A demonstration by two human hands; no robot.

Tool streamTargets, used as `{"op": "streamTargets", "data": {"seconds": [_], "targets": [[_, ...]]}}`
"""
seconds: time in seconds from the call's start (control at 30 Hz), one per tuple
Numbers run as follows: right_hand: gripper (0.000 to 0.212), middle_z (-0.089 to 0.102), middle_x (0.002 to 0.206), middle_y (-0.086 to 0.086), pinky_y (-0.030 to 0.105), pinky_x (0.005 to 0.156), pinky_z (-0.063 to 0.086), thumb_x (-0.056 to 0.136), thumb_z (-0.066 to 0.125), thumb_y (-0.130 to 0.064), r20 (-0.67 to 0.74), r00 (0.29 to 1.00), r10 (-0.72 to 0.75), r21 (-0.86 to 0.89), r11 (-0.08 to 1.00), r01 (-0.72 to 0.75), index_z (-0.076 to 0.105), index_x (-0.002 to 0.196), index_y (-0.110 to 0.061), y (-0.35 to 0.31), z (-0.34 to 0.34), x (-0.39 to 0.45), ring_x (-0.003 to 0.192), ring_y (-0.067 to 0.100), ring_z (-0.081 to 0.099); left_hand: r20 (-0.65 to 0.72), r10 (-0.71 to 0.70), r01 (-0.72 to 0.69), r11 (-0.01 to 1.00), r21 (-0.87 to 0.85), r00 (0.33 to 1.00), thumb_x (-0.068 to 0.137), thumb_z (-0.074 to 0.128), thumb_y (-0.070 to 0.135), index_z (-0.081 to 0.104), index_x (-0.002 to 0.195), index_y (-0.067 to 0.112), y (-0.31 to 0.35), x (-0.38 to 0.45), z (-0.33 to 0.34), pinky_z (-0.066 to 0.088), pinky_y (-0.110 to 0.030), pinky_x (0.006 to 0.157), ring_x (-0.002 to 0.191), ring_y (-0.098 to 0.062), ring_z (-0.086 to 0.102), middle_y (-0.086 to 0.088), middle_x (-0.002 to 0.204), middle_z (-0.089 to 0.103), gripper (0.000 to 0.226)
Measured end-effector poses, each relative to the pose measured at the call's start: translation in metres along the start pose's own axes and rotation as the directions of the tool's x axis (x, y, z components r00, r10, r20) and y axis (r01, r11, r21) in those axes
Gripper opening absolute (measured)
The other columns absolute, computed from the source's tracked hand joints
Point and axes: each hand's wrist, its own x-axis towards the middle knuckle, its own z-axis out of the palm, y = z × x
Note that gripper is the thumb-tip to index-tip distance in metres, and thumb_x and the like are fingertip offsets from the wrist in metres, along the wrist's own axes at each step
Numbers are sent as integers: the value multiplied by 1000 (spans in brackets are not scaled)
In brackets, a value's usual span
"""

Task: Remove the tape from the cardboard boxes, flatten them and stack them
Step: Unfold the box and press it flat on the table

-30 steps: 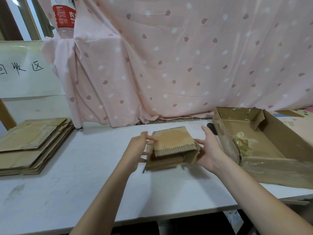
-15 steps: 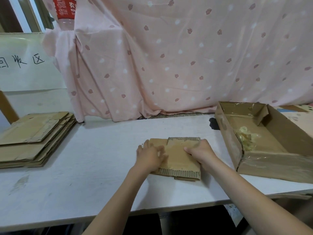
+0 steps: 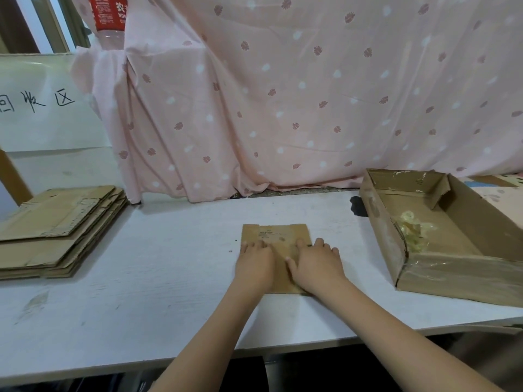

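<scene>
Now the box lies fully flat on the table, no longer half-collapsed. Our left hand and right hand press it, fingers straight, gripping nothing. We judge stack is next.

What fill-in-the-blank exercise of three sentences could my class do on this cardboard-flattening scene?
1. Both hands, left hand and right hand, press down on a small piece of ____ lying flat on the table.
2. The stack of flattened boxes lies on the ____ side of the table.
3. The crumpled tape lies inside the open ____ on the right.

Missing words: cardboard; left; box
</scene>
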Motion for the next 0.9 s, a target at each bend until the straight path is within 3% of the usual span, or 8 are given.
{"op": "streamTargets", "data": {"seconds": [0.1,0.2,0.3,0.37,0.47,0.7,0.8,0.9], "targets": [[48,31,151,21,47,118,22,103,38,-40,-61,998,10,83,997,-5,38,143,-15,-7,10,3,140,35,30,72,-4,13,993,-120,997,106,14,45,20,156,6,3,-9,15,3,-37,122,152,-30,9,-14,164,14,63],[56,13,166,13,41,125,1,108,21,-38,2,996,-84,254,964,81,20,157,-12,-14,21,11,154,25,5,-20,30,-31,998,-46,999,89,-11,50,25,155,7,-3,-8,30,15,-41,121,148,-33,22,-15,162,24,86],[59,6,168,5,36,125,-5,108,13,-42,28,987,-158,235,961,147,10,160,-15,-8,26,19,155,17,-1,-122,46,-53,997,-56,991,87,0,45,49,142,9,-11,-1,27,37,-39,102,126,-32,46,-12,146,48,82],[61,5,168,2,34,125,-6,107,13,-45,32,981,-190,209,961,179,7,161,-16,-4,28,23,155,14,-2,-110,51,-60,995,-78,993,83,-6,50,39,149,12,-14,-2,25,27,-35,113,140,-27,32,-8,156,36,88],[61,5,168,0,33,125,-5,107,14,-45,25,981,-191,188,965,183,8,161,-17,-3,31,26,154,12,-2,-46,11,-16,992,-128,999,74,-19,53,15,158,12,-10,-3,27,-7,-30,122,153,-18,1,-5,166,8,100],[61,7,168,2,36,125,-6,104,20,-46,-17,989,-144,219,965,144,14,160,-24,-4,35,26,154,14,-3,-50,-19,12,990,-142,999,71,-21,54,13,159,13,-9,0,29,-7,-29,120,153,-17,0,-5,166,6,103],[59,-5,165,22,45,123,-11,101,21,-56,71,997,-18,238,971,1,12,158,-41,-6,30,22,153,33,-12,-41,-26,20,990,-138,999,73,-20,54,12,159,15,-8,-1,31,-7,-31,121,153,-16,-1,-3,167,5,99],[59,-4,160,34,49,123,-8,100,23,-59,126,991,43,240,968,-73,11,156,-47,-11,27,18,152,42,-8,-39,-88,82,986,-144,995,95,-1,52,14,159,23,-6,-6,30,-9,-39,122,153,-18,-4,-2,167,2,71]]}}
